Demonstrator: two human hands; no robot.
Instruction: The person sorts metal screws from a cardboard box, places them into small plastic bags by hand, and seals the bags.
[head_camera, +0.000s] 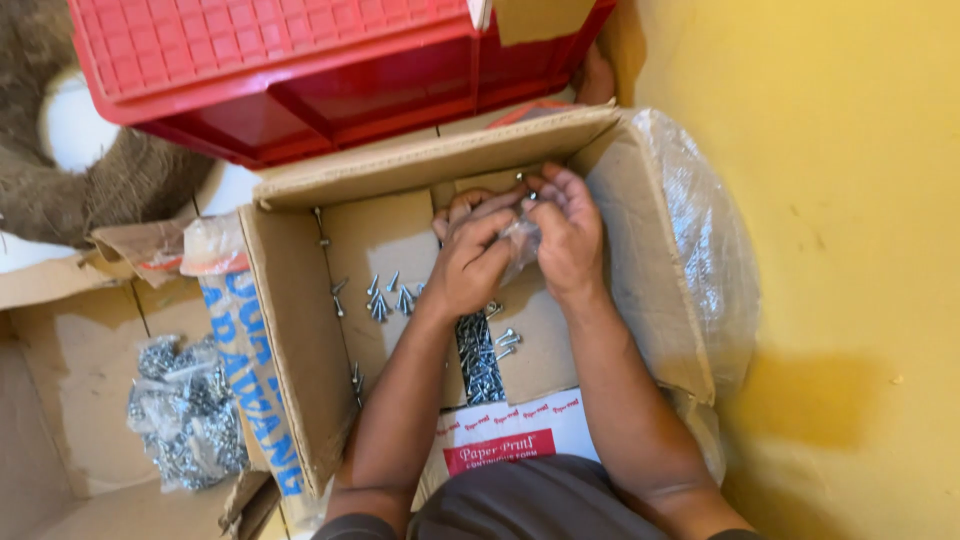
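Over the open brown cardboard box (300, 330), both hands meet around a small clear plastic bag (520, 240), crumpled and held above the box floor near its far wall. The left hand (470, 265) curls its fingers against the bag's near side, pinching the film; the right hand (570, 235) grips the other side, thumb and forefinger pressed together on what looks like a single small silver screw (531, 194) at the bag's mouth. Whether more screws sit inside the bag is hard to tell through the folds.

Below the hands, loose silver screws (385, 298) lie scattered on the box floor, and a denser dark heap of screws (478, 360) runs between the forearms towards the near edge. A few more lie along the left wall. By the look of it, screws are being fed into the little bag by hand, and the work seems mid-way, with plenty still loose. Dropping this one in would call for the left fingers keeping the mouth open.

A sheet of clear plastic wrap (700, 240) drapes the box's right flap, against a yellow wall (850, 250). Beyond the far flap sits a red plastic crate (300, 60). To the left, another flattened cardboard tray holds a clear bag packed with silver screws (185, 415).
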